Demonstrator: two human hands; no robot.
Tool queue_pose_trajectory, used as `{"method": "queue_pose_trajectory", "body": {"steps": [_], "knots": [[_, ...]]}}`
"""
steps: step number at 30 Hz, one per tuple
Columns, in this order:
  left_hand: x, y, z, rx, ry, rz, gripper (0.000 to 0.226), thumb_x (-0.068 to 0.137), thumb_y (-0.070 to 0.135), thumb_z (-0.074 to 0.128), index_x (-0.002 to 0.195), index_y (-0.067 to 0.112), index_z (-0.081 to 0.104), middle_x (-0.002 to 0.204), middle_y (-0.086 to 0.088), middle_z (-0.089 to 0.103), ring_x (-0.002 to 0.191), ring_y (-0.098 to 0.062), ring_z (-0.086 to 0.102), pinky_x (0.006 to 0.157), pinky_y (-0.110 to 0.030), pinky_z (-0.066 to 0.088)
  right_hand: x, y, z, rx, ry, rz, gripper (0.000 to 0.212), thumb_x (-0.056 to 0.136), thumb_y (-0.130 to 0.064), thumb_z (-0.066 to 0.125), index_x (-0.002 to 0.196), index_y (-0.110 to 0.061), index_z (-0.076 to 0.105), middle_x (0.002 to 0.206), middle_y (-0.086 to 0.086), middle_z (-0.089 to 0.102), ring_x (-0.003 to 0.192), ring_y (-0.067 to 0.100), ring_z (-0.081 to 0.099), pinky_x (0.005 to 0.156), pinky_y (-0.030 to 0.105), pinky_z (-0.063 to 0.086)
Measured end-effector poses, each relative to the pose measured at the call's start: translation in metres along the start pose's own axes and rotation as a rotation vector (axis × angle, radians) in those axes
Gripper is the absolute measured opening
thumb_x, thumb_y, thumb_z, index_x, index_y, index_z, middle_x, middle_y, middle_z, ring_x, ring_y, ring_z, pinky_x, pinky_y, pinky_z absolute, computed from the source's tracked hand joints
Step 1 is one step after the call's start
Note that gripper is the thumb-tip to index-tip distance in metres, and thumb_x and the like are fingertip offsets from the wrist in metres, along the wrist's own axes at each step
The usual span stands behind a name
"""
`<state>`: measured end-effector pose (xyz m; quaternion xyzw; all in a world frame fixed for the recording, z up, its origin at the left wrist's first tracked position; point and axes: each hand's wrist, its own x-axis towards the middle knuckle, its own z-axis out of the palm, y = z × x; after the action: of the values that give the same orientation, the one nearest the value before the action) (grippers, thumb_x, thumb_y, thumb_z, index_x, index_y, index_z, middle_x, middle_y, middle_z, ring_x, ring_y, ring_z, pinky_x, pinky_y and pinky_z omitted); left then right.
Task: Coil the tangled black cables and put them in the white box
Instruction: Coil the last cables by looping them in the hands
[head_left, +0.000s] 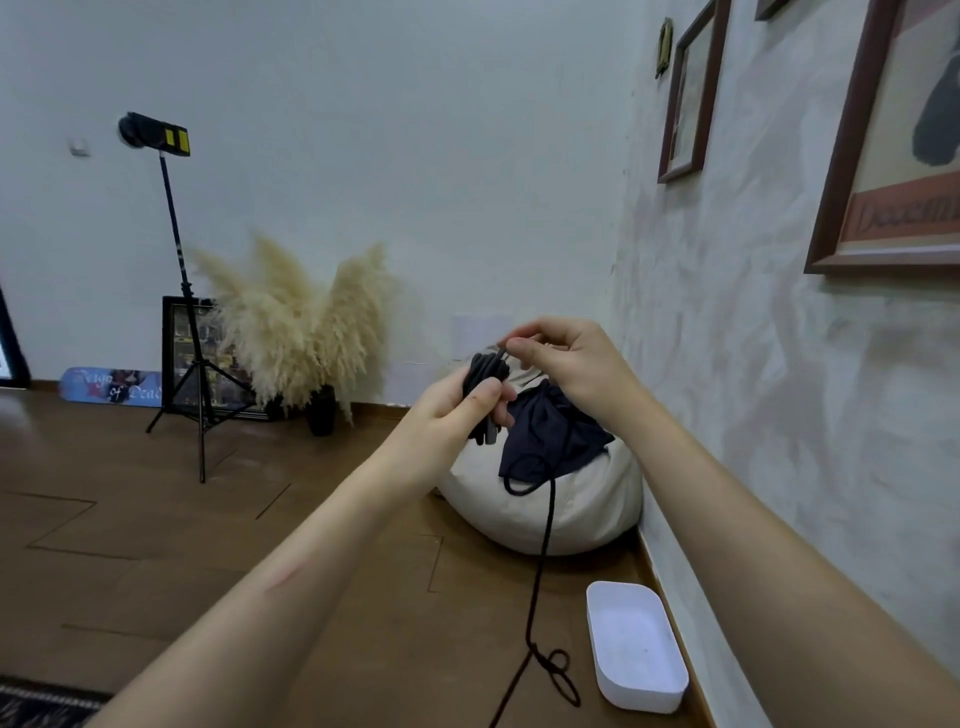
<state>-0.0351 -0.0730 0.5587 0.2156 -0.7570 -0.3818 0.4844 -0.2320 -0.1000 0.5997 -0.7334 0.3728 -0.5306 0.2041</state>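
Observation:
My left hand (457, 410) grips a small coiled bundle of black cable (485, 371) held up in front of me. My right hand (561, 358) pinches the cable's end at the top of the bundle. A second black cable (540, 561) trails from a loop on the beanbag down to the floor, where it lies knotted near the bottom of the view. The white box (636, 644) sits on the floor at the lower right, against the wall, with nothing visible in it.
A cream beanbag (571, 509) with a dark cloth (556, 436) on it sits by the right wall. A light stand on a tripod (189, 332), pampas grass in a dark vase (301, 322) and leaning frames stand at the back. Framed pictures hang on the right wall.

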Motion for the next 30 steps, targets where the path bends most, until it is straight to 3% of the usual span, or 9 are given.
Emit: {"method": "queue_pose_trajectory", "body": {"steps": [4,8,9,11,14,18,22,27,30], "knots": [[-0.013,-0.024,0.003,-0.033,-0.078,-0.025,0.029,0.100,0.032,0.050,0.115,0.011,0.062,0.089,0.007,0.064,0.097,-0.019,0.064,0.089,-0.032,0.052,-0.028,0.022,0.016,0.059,0.051,0.061,0.010,0.097,-0.017,0.067,0.096,-0.019,0.077,0.068,-0.012,0.066,0.063,-0.001,0.056,0.062,0.012,0.042],[-0.027,-0.062,0.017,-0.157,-0.067,-0.075,0.025,0.100,0.027,0.051,0.110,0.008,0.062,0.087,0.003,0.064,0.094,-0.021,0.062,0.089,-0.035,0.052,-0.064,0.064,0.042,0.138,0.094,0.182,0.018,0.102,-0.018,0.060,0.096,-0.025,0.076,0.069,-0.006,0.064,0.064,0.019,0.048,0.057,0.023,0.040],[-0.030,-0.071,0.020,-0.176,-0.060,-0.090,0.024,0.100,0.026,0.050,0.108,0.006,0.062,0.087,0.003,0.064,0.093,-0.020,0.062,0.089,-0.034,0.052,-0.074,0.073,0.051,0.183,0.096,0.223,0.021,0.104,-0.016,0.057,0.098,-0.023,0.075,0.068,-0.005,0.063,0.062,0.019,0.048,0.055,0.023,0.039],[-0.034,-0.089,0.027,-0.196,-0.057,-0.132,0.024,0.100,0.027,0.051,0.104,0.005,0.062,0.087,0.005,0.066,0.092,-0.015,0.064,0.089,-0.033,0.050,-0.093,0.093,0.067,0.235,0.090,0.291,0.023,0.106,-0.011,0.050,0.098,-0.016,0.071,0.066,-0.013,0.063,0.058,0.004,0.054,0.054,0.014,0.040],[-0.036,-0.109,0.030,-0.229,-0.010,-0.247,0.024,0.096,0.031,0.055,0.109,0.014,0.064,0.087,0.010,0.069,0.091,-0.013,0.065,0.085,-0.033,0.050,-0.113,0.125,0.094,0.072,0.017,0.339,0.026,0.107,-0.011,0.044,0.118,-0.016,0.067,0.090,-0.014,0.070,0.079,-0.006,0.065,0.069,0.013,0.049],[-0.035,-0.125,0.023,-0.237,0.076,-0.304,0.026,0.093,0.030,0.060,0.115,0.016,0.062,0.088,0.008,0.069,0.095,-0.019,0.063,0.086,-0.038,0.050,-0.121,0.135,0.118,-0.056,-0.110,0.439,0.028,0.107,-0.011,0.039,0.099,-0.027,0.061,0.074,-0.006,0.065,0.052,-0.002,0.051,0.054,0.023,0.041],[-0.036,-0.131,0.023,-0.172,0.164,-0.312,0.011,0.107,0.018,0.053,0.115,0.018,0.060,0.094,0.003,0.067,0.093,-0.016,0.060,0.075,-0.025,0.051,-0.125,0.128,0.124,-0.045,-0.232,0.509,0.021,0.106,-0.017,0.037,0.101,-0.025,0.056,0.076,-0.001,0.069,0.053,0.006,0.053,0.055,0.028,0.042],[-0.043,-0.139,0.036,-0.071,0.258,-0.326,0.012,0.108,0.018,0.049,0.116,0.019,0.059,0.097,0.003,0.067,0.098,-0.013,0.061,0.094,-0.032,0.049,-0.130,0.119,0.118,-0.023,-0.367,0.567,0.018,0.106,-0.015,0.037,0.108,-0.012,0.054,0.080,0.005,0.068,0.062,0.017,0.050,0.054,0.026,0.041],[-0.047,-0.144,0.042,0.028,0.339,-0.349,0.011,0.107,0.019,0.050,0.114,0.020,0.059,0.108,-0.009,0.069,0.099,-0.013,0.062,0.094,-0.030,0.050,-0.136,0.115,0.120,-0.097,-0.485,0.591,0.023,0.104,-0.011,0.037,0.106,-0.006,0.059,0.077,0.004,0.069,0.062,0.016,0.050,0.058,0.026,0.043]]}}
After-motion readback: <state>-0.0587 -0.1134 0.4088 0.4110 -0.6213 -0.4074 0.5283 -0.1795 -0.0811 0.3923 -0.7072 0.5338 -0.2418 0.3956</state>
